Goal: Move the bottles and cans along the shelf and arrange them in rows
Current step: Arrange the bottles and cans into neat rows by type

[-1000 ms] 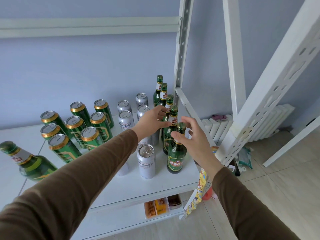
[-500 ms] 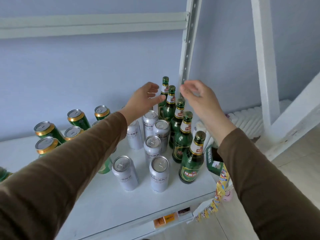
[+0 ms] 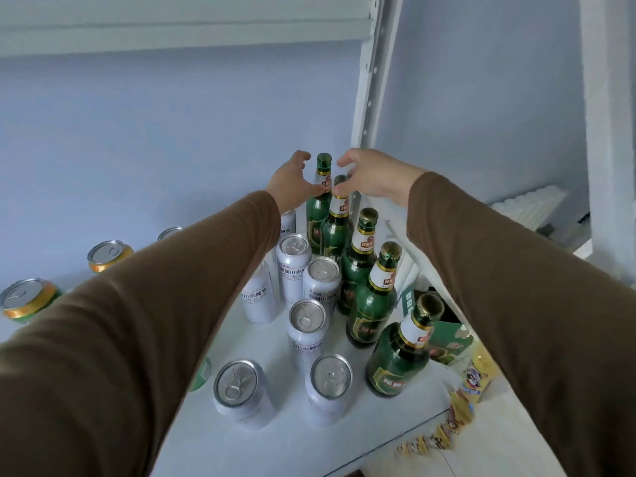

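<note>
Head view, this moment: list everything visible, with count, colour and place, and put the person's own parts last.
Green glass bottles: five, green with gold caps, upright in a row along the shelf's right edge.
Silver cans: seven visible, silver-white, upright left of the bottles.
Green cans: at least three, green with gold rims, far left, partly hidden by the sleeve.
Shelf: one, white.
Upright post: one, white, behind the bottles.
Snack packets: yellow strip, hanging at the shelf's right corner.
Green box: one, below right.
Left hand: touching the rearmost bottle's neck.
Right hand: open, above the second bottle.
</note>
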Action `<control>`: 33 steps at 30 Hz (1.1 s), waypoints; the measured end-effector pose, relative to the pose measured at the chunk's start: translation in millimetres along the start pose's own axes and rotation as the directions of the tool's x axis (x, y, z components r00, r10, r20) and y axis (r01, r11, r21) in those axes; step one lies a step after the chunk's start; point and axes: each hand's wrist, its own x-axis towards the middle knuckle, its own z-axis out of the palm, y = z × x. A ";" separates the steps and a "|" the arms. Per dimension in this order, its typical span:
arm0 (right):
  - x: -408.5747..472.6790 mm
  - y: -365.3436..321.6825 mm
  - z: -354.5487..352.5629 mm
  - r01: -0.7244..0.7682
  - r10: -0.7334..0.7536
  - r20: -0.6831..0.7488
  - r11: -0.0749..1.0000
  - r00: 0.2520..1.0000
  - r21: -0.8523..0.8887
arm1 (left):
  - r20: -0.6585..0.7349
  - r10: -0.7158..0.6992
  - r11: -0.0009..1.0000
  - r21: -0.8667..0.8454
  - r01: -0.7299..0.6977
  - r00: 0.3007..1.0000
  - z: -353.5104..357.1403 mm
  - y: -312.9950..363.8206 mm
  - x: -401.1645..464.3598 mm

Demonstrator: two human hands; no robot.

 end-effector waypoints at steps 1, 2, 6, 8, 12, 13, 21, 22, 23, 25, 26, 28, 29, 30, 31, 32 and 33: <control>4.8 -0.3 0.5 0.002 -0.002 0.017 1.000 1.000 -0.030 | 0.023 -0.003 1.000 0.013 0.002 1.000 2.4 -1.5 7.0; 8.9 -0.3 1.5 0.004 -0.002 0.031 0.999 1.000 -0.051 | 0.046 -0.001 1.000 0.021 0.000 0.999 5.1 -2.8 13.4; 23.6 5.1 8.2 0.021 -0.015 0.053 0.994 0.998 -0.107 | 0.055 0.072 0.997 0.014 -0.073 0.996 15.8 -5.6 31.1; 29.4 8.2 11.3 0.052 -0.046 0.049 0.989 0.998 -0.137 | 0.042 0.095 0.995 -0.003 -0.095 0.995 19.0 -5.7 35.2; 35.8 11.7 14.0 0.119 -0.124 -0.013 0.973 0.992 -0.197 | 0.010 0.112 0.993 -0.035 -0.112 0.994 21.2 -9.9 43.8; 37.1 12.0 14.1 0.130 -0.138 -0.022 0.970 0.990 -0.207 | 0.003 0.114 0.993 -0.040 -0.114 0.993 21.5 -11.0 46.2; 55.2 13.7 11.4 0.149 -0.162 -0.040 0.965 0.986 -0.215 | -0.012 0.118 0.992 -0.054 -0.118 0.993 17.4 -17.2 66.1; 57.5 13.8 11.3 0.146 -0.158 -0.043 0.967 0.987 -0.209 | -0.013 0.126 0.991 -0.052 -0.126 0.992 16.9 -17.8 67.5; 59.5 13.6 11.2 0.143 -0.154 -0.044 0.969 0.987 -0.201 | -0.013 0.133 0.990 -0.048 -0.133 0.991 16.9 -18.3 68.7; 63.1 13.0 11.1 0.139 -0.151 -0.046 0.971 0.988 -0.193 | -0.009 0.138 0.989 -0.050 -0.139 0.990 17.7 -19.3 71.3; 64.8 12.5 11.2 0.139 -0.151 -0.047 0.972 0.987 -0.190 | 0.000 0.140 0.989 -0.050 -0.140 0.990 18.4 -19.8 72.6; 67.6 10.8 11.4 0.143 -0.155 -0.051 0.971 0.987 -0.189 | 0.028 0.151 0.988 -0.033 -0.150 0.988 18.1 -21.0 74.7; 68.6 9.6 11.4 0.145 -0.157 -0.050 0.971 0.986 -0.191 | 0.043 0.156 0.988 -0.020 -0.155 0.987 17.0 -21.3 75.6; 69.2 8.4 11.2 0.146 -0.157 -0.046 0.971 0.986 -0.192 | 0.056 0.157 0.988 -0.010 -0.156 0.986 15.4 -21.8 76.9; 69.8 7.2 10.7 0.147 -0.157 -0.042 0.970 0.987 -0.193 | 0.067 0.152 0.988 -0.004 -0.152 0.986 13.9 -22.6 78.5; 70.0 6.2 10.1 0.146 -0.156 -0.037 0.970 0.987 -0.197 | 0.080 0.148 0.989 -0.002 -0.148 0.986 12.6 -23.4 79.8; 70.0 5.3 9.4 0.145 -0.154 -0.031 0.968 0.988 -0.204 | 0.093 0.143 0.990 -0.003 -0.144 0.985 11.6 -24.5 81.0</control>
